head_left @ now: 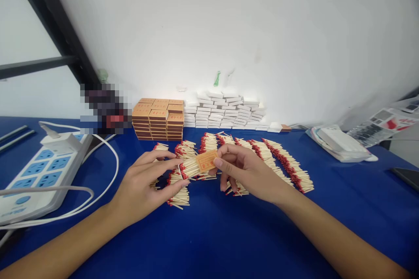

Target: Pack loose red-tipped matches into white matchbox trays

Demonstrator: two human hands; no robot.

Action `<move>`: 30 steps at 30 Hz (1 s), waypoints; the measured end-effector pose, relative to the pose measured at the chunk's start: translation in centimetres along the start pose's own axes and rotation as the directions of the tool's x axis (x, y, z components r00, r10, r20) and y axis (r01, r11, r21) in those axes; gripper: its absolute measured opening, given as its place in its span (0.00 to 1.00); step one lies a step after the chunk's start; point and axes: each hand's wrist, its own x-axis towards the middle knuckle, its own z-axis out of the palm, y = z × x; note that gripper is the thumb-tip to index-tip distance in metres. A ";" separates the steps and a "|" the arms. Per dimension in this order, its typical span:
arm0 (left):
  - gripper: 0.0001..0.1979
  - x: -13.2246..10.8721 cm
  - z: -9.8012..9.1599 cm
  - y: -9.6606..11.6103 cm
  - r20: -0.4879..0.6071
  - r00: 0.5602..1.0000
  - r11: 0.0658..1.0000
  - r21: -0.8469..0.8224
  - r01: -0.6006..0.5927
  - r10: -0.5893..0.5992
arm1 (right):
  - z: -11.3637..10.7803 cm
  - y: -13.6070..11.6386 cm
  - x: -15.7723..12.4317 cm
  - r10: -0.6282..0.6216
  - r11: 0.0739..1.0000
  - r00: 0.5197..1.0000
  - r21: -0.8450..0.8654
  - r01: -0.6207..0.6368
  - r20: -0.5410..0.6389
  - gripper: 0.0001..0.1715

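Note:
Between my two hands is a half-open matchbox, held above the blue table. Its orange printed sleeve (pixel 207 161) covers the right part, while the white tray (pixel 180 171), full of red-tipped matches (pixel 190 168), sticks out to the left. My left hand (pixel 140 183) pinches the tray's outer end between thumb and fingers. The thumb and fingers of my right hand (pixel 248 172) are closed on the sleeve's right end. Rows of loose matches (pixel 291 168) lie on the table behind and beneath both hands, partly hidden by them.
Closed matchboxes (pixel 157 117) are stacked at the wall, beside a pile of white trays (pixel 225 111). A power strip (pixel 46 170) with looping white cables (pixel 114 163) lies at left. White plastic packets (pixel 340 141) rest at right on the blue table (pixel 209 244).

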 end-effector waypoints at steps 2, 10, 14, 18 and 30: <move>0.17 -0.1 0.0 0.0 -0.002 1.000 1.000 -0.009 0.010 -0.010 | 0.2 -0.2 -0.1 -0.020 0.999 1.000 0.028 0.020 -0.017 0.23; 0.21 0.1 0.1 0.4 0.014 1.000 0.993 -0.120 0.008 -0.007 | 3.8 0.3 -1.2 -0.053 0.998 0.989 0.051 0.046 0.140 0.33; 0.25 0.3 0.0 0.8 -0.009 0.999 0.984 -0.169 -0.051 0.050 | 5.2 0.7 -2.0 -0.038 0.999 0.973 0.023 0.033 0.227 0.37; 0.27 0.4 -0.2 0.8 -0.007 0.996 0.985 -0.148 -0.092 0.092 | 5.2 0.3 -2.2 -0.086 0.992 0.970 -0.071 0.104 0.228 0.34; 0.06 0.7 -0.7 0.5 -0.042 0.998 0.999 -0.011 -0.053 0.052 | -10.9 -3.3 -0.6 -0.197 0.972 0.790 -0.224 0.077 -0.581 0.25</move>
